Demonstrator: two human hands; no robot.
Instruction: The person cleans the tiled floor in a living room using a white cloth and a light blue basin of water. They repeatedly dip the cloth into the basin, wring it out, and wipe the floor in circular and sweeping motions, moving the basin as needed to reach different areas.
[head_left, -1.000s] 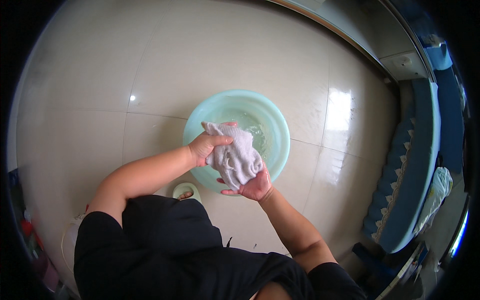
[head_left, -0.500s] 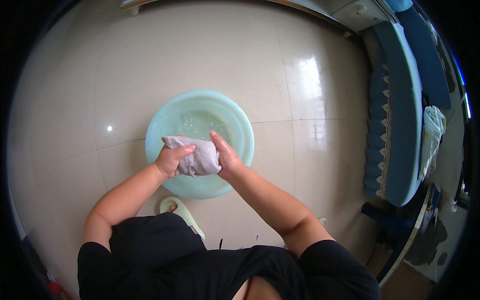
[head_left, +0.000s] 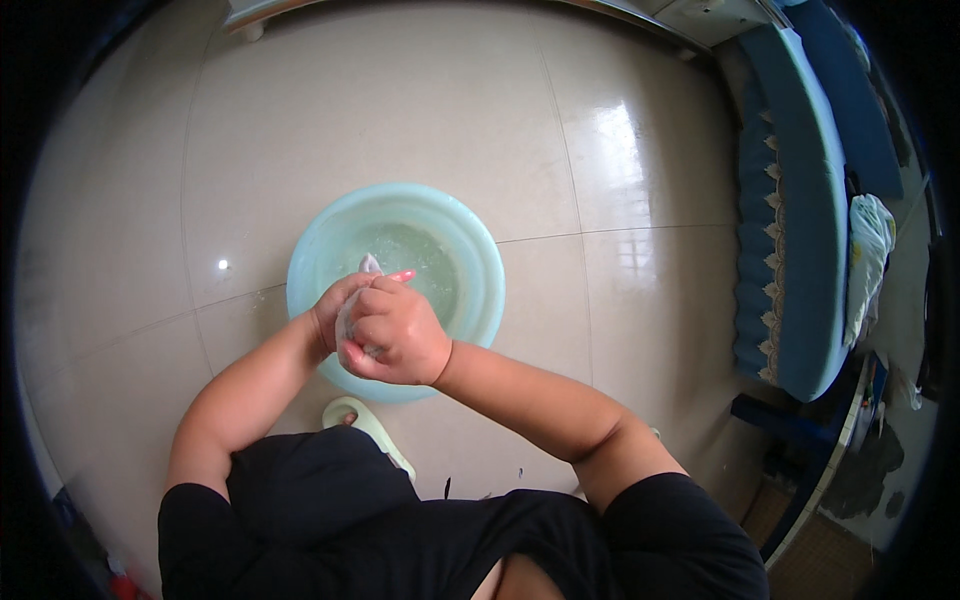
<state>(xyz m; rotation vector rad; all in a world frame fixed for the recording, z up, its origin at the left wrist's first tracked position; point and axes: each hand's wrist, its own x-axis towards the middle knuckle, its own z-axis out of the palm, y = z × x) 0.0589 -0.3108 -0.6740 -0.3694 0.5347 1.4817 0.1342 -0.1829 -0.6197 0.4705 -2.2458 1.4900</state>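
The white cloth (head_left: 362,290) sits bunched between both hands just left of the frame's centre, above the near rim of a pale green basin (head_left: 470,260). Only a small crumpled tip of it shows, poking up above the knuckles; the rest is hidden inside the fists. The right hand (head_left: 395,335) is curled tight over the cloth, fingers pressed together around it, with one fingertip stretched toward the water. The left hand (head_left: 335,310) is tucked behind and to the left, also closed on the cloth, though the right hand covers most of it.

The basin holds shallow water, and its far half lies uncovered toward the upper middle of the frame. Its near rim is partly hidden under the hands. A pale green slipper (head_left: 365,430) lies just below the basin, near the person's dark clothing.

The floor (head_left: 330,120) is glossy beige tile with thin grout lines, catching bright window glare at the upper right. Wide bare tile surrounds the basin on the left, top and right. A blue cushioned bench (head_left: 800,230) with a scalloped trim runs down the right edge, well apart from the basin, with a white plastic bag (head_left: 868,250) beside it.
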